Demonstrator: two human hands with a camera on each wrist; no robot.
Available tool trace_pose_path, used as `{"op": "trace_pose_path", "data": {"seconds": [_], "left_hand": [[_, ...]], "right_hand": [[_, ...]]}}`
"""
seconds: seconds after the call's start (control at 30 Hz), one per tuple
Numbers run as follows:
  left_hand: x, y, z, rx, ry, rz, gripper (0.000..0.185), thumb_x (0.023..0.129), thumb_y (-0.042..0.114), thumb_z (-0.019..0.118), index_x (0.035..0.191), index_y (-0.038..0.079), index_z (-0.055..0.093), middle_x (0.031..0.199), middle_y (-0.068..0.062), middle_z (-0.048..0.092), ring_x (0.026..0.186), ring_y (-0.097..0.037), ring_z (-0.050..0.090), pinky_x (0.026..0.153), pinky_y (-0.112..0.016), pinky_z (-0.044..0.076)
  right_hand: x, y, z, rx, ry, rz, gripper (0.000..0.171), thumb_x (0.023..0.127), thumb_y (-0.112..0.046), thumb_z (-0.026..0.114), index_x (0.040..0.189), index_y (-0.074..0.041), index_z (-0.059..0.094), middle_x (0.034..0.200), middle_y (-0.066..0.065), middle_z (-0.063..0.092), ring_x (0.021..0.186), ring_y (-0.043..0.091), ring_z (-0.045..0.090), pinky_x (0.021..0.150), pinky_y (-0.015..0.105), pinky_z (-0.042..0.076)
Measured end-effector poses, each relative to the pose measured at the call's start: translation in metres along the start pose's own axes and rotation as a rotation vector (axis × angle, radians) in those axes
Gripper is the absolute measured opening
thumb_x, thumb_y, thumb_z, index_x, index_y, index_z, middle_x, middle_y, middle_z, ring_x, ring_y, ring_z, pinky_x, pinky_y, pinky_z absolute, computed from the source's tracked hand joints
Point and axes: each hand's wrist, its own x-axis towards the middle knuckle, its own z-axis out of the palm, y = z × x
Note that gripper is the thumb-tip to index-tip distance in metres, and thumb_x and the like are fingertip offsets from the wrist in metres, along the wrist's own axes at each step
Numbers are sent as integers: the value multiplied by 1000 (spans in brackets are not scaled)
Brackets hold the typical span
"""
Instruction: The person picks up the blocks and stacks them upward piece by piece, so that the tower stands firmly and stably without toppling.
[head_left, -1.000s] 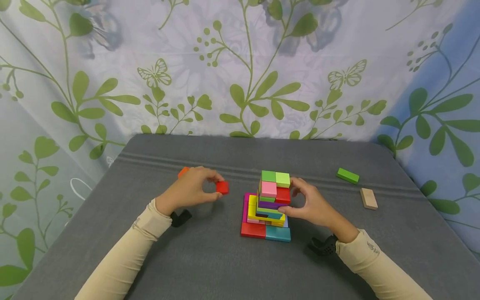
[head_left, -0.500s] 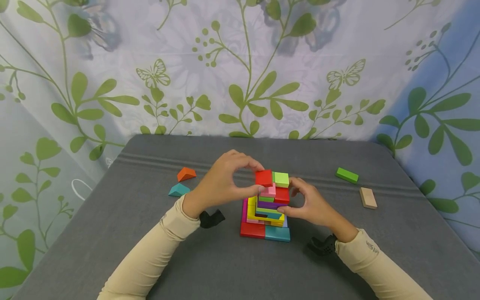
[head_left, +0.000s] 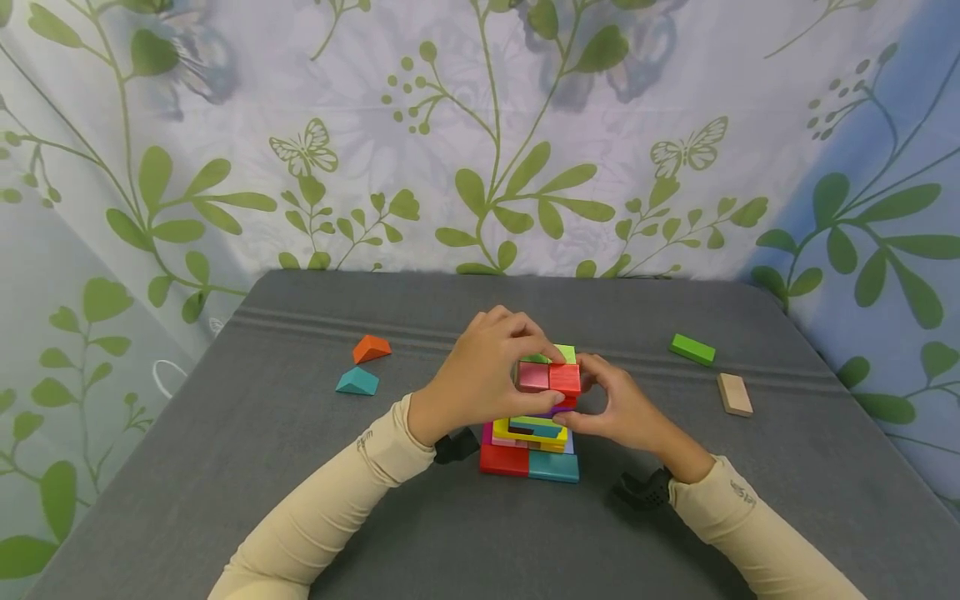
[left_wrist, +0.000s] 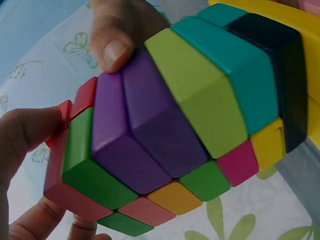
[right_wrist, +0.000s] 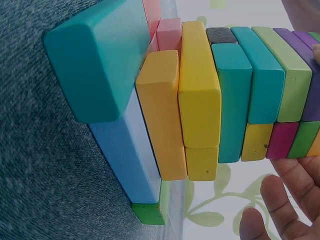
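Observation:
A tower of coloured wooden blocks (head_left: 546, 432) stands on the table, wider at the base and narrower above. At its top, my left hand (head_left: 487, 367) pinches a small red block (head_left: 565, 379) between thumb and fingers, over the front right corner. A pink block (head_left: 533, 376) is beside it, and a light green one shows behind. My right hand (head_left: 626, 408) holds the tower's upper right side, its thumb against the purple blocks (left_wrist: 135, 110) and its fingers round the far side. In the right wrist view, stacked yellow (right_wrist: 200, 85) and teal blocks show below that hand.
An orange curved block (head_left: 371, 348) and a teal one (head_left: 357, 381) lie at the left. To the right are a green block (head_left: 692, 349) and a plain wood block (head_left: 735, 394). The grey table (head_left: 420, 533) ends at a leaf-patterned curtain (head_left: 420, 167).
My left hand has carried the red block rightward from beside the tower to its top front right corner. The orange and teal blocks at left have come into full view. The right hand stays put.

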Motion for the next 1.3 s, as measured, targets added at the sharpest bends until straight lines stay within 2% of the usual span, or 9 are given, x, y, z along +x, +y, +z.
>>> {"op": "trace_pose_path", "data": {"seconds": [0.2,0.33,0.47,0.6,0.73,0.83,0.93,1.13,1.3], "left_hand": [[-2,-1,3,22,2,6,34,84,33,94,112,15,85,107,-2,71,97,-20,57,90,-40,49],[-5,-6,0,-17,-7,0,49,84,37,94,125,13,82,113,-3,70,99,-20,56,90,-39,48],[-9,-16,-7,-108,-51,-59,66,83,39,95,140,11,73,130,-6,70,113,-24,57,100,-46,47],[-15,-26,-15,-200,-138,-162,76,84,39,93,149,10,66,143,-8,68,123,-25,57,107,-54,43],[-20,-31,-18,-266,-197,-238,75,87,38,91,151,9,64,142,-7,70,118,-23,57,105,-53,44],[-22,-34,-17,-305,-208,-276,72,87,37,90,150,10,65,138,-5,71,117,-21,56,103,-52,46],[-24,-36,-16,-334,-210,-298,69,88,35,91,148,11,67,133,-4,70,116,-20,56,101,-50,49],[-25,-39,-13,-348,-196,-284,67,86,33,92,145,12,69,126,-4,71,113,-19,57,97,-46,51],[-26,-40,-12,-351,-199,-278,70,86,32,92,147,12,67,129,-4,71,114,-19,57,98,-46,51]], "right_hand": [[0,0,-1,-2,0,1,61,84,-7,87,138,3,62,116,3,67,98,17,60,86,44,56],[-1,0,-1,-2,-4,18,63,85,-9,87,140,4,60,120,7,68,101,16,60,87,46,56],[0,-1,-1,-10,-10,34,65,86,-14,88,142,4,60,124,10,68,103,16,60,89,48,57],[0,-2,-2,-10,-18,37,69,87,-19,88,144,5,57,126,12,68,103,18,62,91,50,57],[0,-4,-3,51,-7,36,68,93,-20,83,149,5,52,129,12,66,107,18,61,94,44,56],[0,-5,-3,116,38,4,62,96,-11,75,151,4,50,130,8,63,113,16,58,97,34,53],[1,-6,-2,149,91,-44,59,95,-1,69,151,4,49,132,2,62,119,15,56,98,30,50],[1,-8,1,176,131,-84,55,96,3,68,148,6,51,132,-2,62,117,14,57,95,29,50],[2,-12,-9,151,78,-49,57,99,-1,70,151,7,48,133,6,61,118,13,58,95,32,51]]}}
